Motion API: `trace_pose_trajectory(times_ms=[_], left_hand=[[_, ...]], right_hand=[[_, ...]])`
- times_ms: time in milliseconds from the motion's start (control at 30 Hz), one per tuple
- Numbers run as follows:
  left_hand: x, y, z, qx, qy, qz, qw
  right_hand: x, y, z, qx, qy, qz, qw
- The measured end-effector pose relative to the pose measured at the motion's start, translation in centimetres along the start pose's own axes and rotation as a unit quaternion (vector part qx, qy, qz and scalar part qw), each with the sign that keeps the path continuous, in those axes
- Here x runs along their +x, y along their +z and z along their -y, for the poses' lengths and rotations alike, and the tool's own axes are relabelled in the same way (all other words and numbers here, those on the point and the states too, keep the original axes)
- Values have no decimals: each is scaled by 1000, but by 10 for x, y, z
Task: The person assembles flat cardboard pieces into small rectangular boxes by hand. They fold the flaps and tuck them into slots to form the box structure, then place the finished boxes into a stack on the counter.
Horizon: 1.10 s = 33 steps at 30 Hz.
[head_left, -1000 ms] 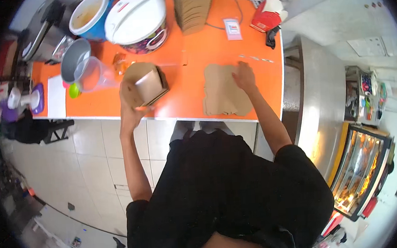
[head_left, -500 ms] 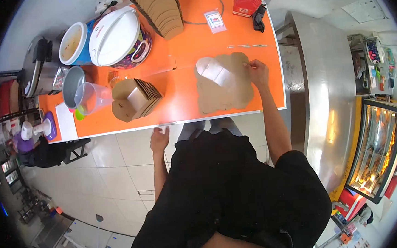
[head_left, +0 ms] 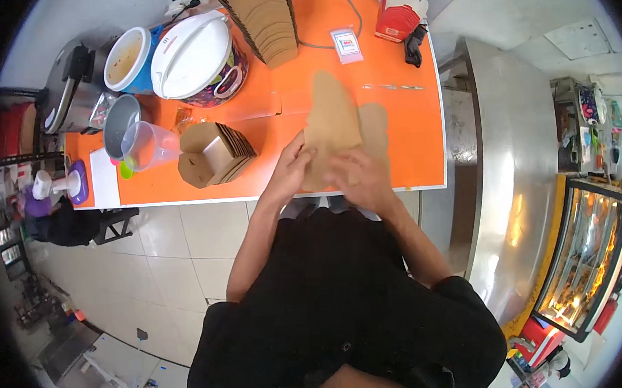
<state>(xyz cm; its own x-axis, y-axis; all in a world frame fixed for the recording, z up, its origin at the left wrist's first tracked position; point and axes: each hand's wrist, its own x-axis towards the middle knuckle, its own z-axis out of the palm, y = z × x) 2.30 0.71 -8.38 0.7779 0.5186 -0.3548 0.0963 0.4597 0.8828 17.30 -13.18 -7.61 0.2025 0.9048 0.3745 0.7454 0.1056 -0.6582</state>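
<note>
A brown cardboard box blank (head_left: 333, 113) is partly folded at the front of the orange table, with one flap raised and another part (head_left: 373, 128) lying to its right. My left hand (head_left: 291, 170) grips the blank's left edge near the table front. Across its lower part, my right hand (head_left: 362, 179) has curled fingers on the cardboard, slightly blurred. To the left stands a nested stack of formed cardboard boxes (head_left: 214, 154), open end up.
A tall stack of cardboard boxes (head_left: 263, 24) rises at the back. Left of it are a lidded white tub (head_left: 189, 55), a blue bucket (head_left: 129, 62) and a clear plastic jug (head_left: 150, 146). A red carton (head_left: 396, 16) and small packet (head_left: 346, 45) lie back right.
My left hand has come up from below the table edge onto the blank. My right hand has moved left and nearer, and the flat blank is now partly folded.
</note>
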Motion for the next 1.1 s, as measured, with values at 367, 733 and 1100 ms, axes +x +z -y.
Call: trace_pose_trajectory(times_ms=[367,733,1100], left_hand=[[-22,3,-6,-289,-17,94,953],[-10,1,-25,-312,-12,89,946],[-21,10,0,-147,0,-34,989]], right_hand=[[29,-16,-15,-7,4,-81,997],[32,-5,-4,100,54,-122,986],[45,-28,5,98,170,-185,963]])
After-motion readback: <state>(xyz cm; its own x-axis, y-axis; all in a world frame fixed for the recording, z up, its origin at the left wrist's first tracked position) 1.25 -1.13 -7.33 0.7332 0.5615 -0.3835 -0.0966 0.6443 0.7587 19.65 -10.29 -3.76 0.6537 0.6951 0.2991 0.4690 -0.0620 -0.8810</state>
